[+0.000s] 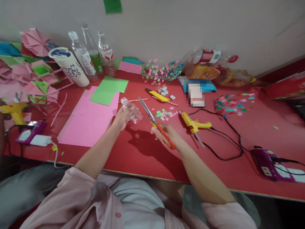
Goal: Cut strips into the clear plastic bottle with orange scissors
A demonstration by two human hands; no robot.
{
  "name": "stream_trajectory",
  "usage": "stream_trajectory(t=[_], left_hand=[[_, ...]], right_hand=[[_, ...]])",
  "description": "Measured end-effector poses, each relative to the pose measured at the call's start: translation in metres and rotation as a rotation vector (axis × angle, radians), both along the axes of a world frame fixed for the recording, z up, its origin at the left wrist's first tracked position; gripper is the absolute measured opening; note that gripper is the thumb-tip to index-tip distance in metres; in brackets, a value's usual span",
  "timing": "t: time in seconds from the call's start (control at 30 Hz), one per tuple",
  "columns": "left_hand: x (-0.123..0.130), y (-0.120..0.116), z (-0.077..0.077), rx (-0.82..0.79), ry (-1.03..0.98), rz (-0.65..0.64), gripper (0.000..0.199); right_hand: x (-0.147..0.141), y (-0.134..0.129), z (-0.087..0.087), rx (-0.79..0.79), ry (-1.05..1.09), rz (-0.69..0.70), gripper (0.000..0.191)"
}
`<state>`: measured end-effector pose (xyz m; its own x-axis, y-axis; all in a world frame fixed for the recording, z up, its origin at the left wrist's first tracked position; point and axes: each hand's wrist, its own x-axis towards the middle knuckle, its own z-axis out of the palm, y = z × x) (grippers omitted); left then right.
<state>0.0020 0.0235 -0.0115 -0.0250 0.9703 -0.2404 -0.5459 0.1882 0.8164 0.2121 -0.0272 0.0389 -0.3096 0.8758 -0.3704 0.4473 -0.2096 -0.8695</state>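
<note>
My left hand is closed around a clear plastic bottle piece, its neck pointing up and away from me. In my right hand is a pair of scissors with orange handles, the blades angled up and left toward the bottle piece but apart from it. Beyond the scissors lie small pink and green paper stars and a yellow utility knife. To the right of my right hand rests a yellow glue gun with its black cord.
Pink and green paper sheets lie at left. Upright bottles and a white tumbler stand behind them. Star-covered clear plastic pieces, bottles on their sides and a purple power strip are at right. Another person's leg shows at left.
</note>
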Motion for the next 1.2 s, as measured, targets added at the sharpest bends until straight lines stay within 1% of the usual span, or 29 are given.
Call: stream_trajectory(t=[0.03,0.07,0.13,0.23,0.37,0.47,0.57,0.8,0.97,1.2], left_hand=[[-0.003,0.003,0.0,0.0,-0.014,0.04,0.031],[-0.007,0.005,-0.001,0.013,-0.025,0.07,0.03],[-0.013,0.008,-0.002,0.05,-0.043,0.101,0.029],[-0.02,0.011,-0.003,0.069,-0.06,0.165,0.026],[-0.021,0.012,-0.004,0.057,-0.066,0.239,0.024],[-0.018,0.011,-0.003,0.075,-0.051,0.255,0.025],[-0.014,0.009,-0.001,0.108,-0.024,0.228,0.026],[-0.009,0.007,-0.002,0.123,-0.008,0.221,0.032],[-0.009,0.007,0.0,0.149,0.024,0.213,0.03],[-0.008,0.006,0.002,0.139,0.017,0.233,0.026]], right_hand=[[0.002,-0.001,0.003,0.02,-0.028,0.04,0.058],[0.004,-0.002,0.005,0.028,-0.049,0.116,0.058],[0.006,-0.004,0.009,0.065,-0.119,0.202,0.06],[0.006,-0.007,0.013,0.086,-0.189,0.261,0.064],[0.006,-0.006,0.013,0.048,-0.238,0.311,0.067],[0.004,-0.005,0.009,0.026,-0.247,0.287,0.067],[0.002,-0.006,0.005,0.009,-0.207,0.244,0.067],[-0.001,-0.009,0.001,-0.068,-0.157,0.231,0.064],[-0.004,-0.011,-0.002,-0.112,-0.139,0.186,0.06],[-0.002,-0.011,-0.001,-0.109,-0.119,0.19,0.061]])
